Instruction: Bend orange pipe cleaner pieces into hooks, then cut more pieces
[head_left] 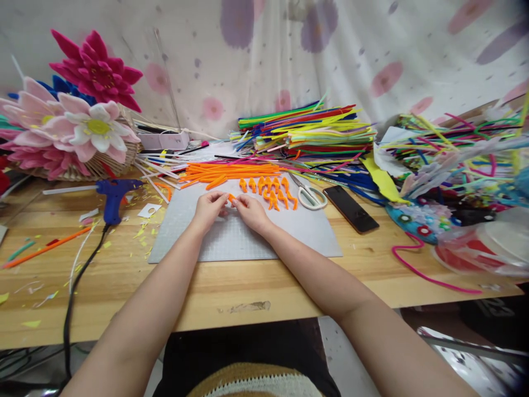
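Both hands meet above the grey cutting mat (264, 242). My left hand (211, 210) pinches one end of a short orange pipe cleaner (232, 198), and my right hand (252, 212) grips its other end; fingers hide most of it. Just beyond, several bent orange pipe cleaner pieces (270, 186) lie in rows on the mat. Behind them is a heap of straight orange pipe cleaners (231, 171), with a few shorter lengths (216, 182) in front. White-handled scissors (312, 197) rest at the mat's right edge.
A blue glue gun (113, 201) with a black cord stands at left, near fuzzy flowers (97, 127). A phone (350, 208) lies right of the mat. Multicoloured pipe cleaner bundles (309, 132) line the back. A plastic tub (491, 242) and a pink pipe cleaner (430, 275) are at right.
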Available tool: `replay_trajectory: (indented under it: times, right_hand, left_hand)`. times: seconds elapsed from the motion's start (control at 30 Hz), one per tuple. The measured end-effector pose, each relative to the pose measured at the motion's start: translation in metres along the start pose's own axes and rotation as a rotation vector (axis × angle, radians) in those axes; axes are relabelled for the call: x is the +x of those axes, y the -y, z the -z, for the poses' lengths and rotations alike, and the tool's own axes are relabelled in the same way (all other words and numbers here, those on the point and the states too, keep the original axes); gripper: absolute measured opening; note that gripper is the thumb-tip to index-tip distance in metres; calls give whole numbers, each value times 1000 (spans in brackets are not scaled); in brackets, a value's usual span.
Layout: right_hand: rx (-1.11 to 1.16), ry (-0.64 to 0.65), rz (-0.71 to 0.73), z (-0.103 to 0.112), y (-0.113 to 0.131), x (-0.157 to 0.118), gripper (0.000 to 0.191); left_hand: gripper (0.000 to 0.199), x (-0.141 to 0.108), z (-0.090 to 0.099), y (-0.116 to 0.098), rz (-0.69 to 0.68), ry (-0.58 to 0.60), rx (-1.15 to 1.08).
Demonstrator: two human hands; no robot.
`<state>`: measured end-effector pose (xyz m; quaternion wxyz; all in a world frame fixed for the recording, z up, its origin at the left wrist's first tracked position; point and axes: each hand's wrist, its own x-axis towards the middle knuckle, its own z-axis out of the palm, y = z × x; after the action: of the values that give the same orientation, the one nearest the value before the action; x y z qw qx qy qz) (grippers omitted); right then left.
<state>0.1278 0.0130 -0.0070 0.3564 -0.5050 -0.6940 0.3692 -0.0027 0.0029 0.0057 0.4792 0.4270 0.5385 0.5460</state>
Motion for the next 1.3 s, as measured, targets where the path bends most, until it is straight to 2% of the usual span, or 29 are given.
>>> replay_trajectory:
  times: [0.3,0.4,0.57,0.7,0.83,1.03,1.17,1.3]
  right_hand:
    - [-60,6,30,-2,-3,0,24]
    - [-62,18,42,-2,-3,0,25]
    - [-88,15,75,-2,3,-3,23]
    - [-55,0,99,-2,4,-5,21]
    - [178,23,29,-1,1,-1,21]
    - [705,239,-106,3,2,1,25]
    - [911,358,-113,5,2,0,25]
    - [989,416,-102,7,0,-1,23]
  left_hand:
    - [35,0,-1,4,-15,13,73]
    - [29,2,-1,6,-19,-15,121]
    - [12,5,-4,11,-100,-102,235]
    - [12,3,-5,8,-27,-76,162]
    - [20,0,0,-2,51,53,-90]
    - [26,-1,5,-4,147,251,-329]
    - [15,-1,6,-3,223,255,-388]
    - [11,-1,7,-3,290,277,-414]
